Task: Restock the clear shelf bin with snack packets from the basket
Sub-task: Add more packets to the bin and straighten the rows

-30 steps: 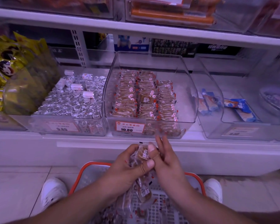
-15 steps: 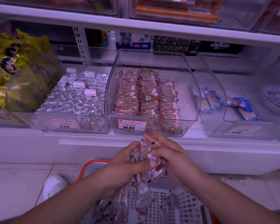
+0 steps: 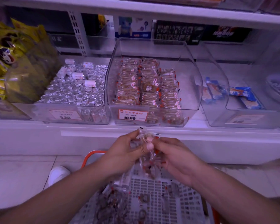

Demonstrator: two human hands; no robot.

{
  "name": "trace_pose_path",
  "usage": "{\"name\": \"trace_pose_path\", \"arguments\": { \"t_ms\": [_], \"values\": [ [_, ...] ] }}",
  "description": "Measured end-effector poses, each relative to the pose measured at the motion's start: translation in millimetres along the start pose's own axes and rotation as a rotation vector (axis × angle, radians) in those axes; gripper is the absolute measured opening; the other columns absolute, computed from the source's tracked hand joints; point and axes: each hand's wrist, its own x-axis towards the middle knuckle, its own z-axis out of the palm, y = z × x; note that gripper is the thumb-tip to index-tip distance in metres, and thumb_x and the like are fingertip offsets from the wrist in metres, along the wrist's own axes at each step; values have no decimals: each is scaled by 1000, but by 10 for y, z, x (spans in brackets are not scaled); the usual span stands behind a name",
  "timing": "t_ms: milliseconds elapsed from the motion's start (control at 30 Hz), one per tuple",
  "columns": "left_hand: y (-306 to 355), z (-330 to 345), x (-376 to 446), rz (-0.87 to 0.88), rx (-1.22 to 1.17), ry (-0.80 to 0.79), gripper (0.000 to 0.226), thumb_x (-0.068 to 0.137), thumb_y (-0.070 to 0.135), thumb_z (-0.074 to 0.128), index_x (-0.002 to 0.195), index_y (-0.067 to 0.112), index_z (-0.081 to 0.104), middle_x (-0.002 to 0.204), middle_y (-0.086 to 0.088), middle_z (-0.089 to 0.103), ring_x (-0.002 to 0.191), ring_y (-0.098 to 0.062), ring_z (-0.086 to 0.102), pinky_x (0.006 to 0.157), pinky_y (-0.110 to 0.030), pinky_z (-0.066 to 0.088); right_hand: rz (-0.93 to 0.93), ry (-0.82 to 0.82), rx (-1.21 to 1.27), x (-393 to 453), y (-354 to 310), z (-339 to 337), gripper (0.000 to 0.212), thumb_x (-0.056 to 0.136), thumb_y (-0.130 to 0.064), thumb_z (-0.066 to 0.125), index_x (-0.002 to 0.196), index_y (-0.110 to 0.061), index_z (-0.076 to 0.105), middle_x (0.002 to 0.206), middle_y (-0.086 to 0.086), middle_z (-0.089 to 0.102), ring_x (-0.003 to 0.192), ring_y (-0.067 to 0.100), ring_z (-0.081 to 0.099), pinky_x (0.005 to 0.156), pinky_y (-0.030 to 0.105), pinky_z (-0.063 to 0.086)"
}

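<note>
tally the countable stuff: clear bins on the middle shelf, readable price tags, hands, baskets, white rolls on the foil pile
Clear bins: 5, ends cropped, e.g. snack bin
Price tags: 2, 9.80 tag and 10.80 tag
Hands: 2, left hand, right hand, both holding packets
Basket: 1
White rolls: 5
Total: 15

2 hands: left hand, right hand. 1 basket. 1 white shoe. 2 orange price tags readable: 10.80 tag, 9.80 tag. Approx 5 white rolls atop foil candies. 3 packet rows in center bin; packets too many to count.
</note>
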Motion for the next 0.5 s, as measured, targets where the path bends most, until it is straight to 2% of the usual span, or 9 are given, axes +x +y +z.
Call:
{"name": "trace_pose_path", "arguments": {
  "t_ms": [33,100,200,267,333,367,400,467,500],
  "values": [
    [10,-13,6,-21,-24,14,36,88,23,66,121,7,65,113,-8,74,103,-12,69,83,-17,53,-14,10,-4,2,-1,-4,40,75,-27,71,102,4,70,82,14,67,65,23,63,62,34,58],
    [30,-50,15,-84,-88,27,36,88,26,66,121,11,67,113,-11,74,107,-22,70,82,-20,56,-8,1,26,-6,-9,-6,37,73,-29,72,100,-4,73,79,8,65,69,20,61,68,33,56],
    [41,-84,27,-143,-188,89,37,86,33,65,117,12,70,110,-11,75,105,-22,71,84,-25,57,21,-11,113,-1,-10,2,46,72,-30,75,109,-3,72,96,17,62,84,28,60,76,36,55],
    [20,-70,43,-149,-210,179,38,85,38,63,112,13,73,105,-12,76,103,-27,71,91,-37,56,21,4,165,6,-12,15,39,70,-27,76,101,-5,75,95,15,60,76,22,63,67,31,57],
    [1,-48,57,-146,-229,282,34,81,38,67,104,14,75,99,-23,74,92,-34,70,92,-47,54,9,27,205,6,-10,28,27,67,-26,75,89,-11,78,86,9,67,64,15,65,58,27,55],
    [-6,-44,63,-142,-241,325,32,78,38,70,99,15,76,92,-27,72,81,-32,67,84,-47,54,-6,44,217,6,-2,28,26,66,-26,75,87,-12,78,86,9,69,65,15,66,57,26,55],
    [-20,-49,68,-138,-248,365,31,76,39,71,95,15,76,79,-25,69,68,-26,62,70,-40,55,-19,70,230,8,5,29,28,65,-26,75,88,-10,77,88,12,69,68,17,66,56,26,55],
    [-63,-73,78,-136,-231,442,33,77,44,73,90,13,74,54,-9,55,43,-14,48,44,-23,44,-27,129,279,20,16,22,30,64,-23,75,90,-7,76,96,17,65,80,24,65,57,26,55],
    [-90,-82,86,-139,-223,481,33,80,44,72,89,12,72,50,-5,50,37,-13,42,39,-20,37,-29,135,312,18,18,21,28,64,-22,75,88,-8,76,98,17,66,83,25,66,58,27,56]
  ]
}}
